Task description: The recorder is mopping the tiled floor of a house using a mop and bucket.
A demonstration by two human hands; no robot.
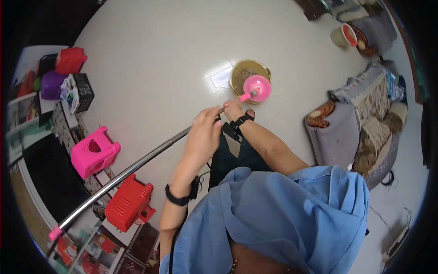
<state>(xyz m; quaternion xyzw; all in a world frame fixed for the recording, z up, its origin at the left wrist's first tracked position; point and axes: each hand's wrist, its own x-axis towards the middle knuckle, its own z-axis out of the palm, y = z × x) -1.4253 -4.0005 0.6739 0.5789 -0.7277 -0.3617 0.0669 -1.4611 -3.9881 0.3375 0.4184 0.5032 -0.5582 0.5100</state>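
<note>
A mop with a shiny metal pole [155, 152] and a round pink head [258, 89] runs slantwise across the head view. Its pink end cap is at the lower left. My left hand [206, 130] curls over the pole near the middle of the view. Just above it, my right hand [233, 110] grips the pole close to the pink joint of the head. That head tilts over the near right part of a gold-coloured round bucket [236, 75], which seems to hold murky water. Black straps circle both my wrists.
Pink [96, 152] and red [130, 203] plastic stools stand at left, by a low cabinet and a dark screen [52, 176]. A black crate [82, 93] sits farther up. At right are a grey sofa [335, 134] and a pale bucket with red inside [340, 37]. Pale tiles cover the floor.
</note>
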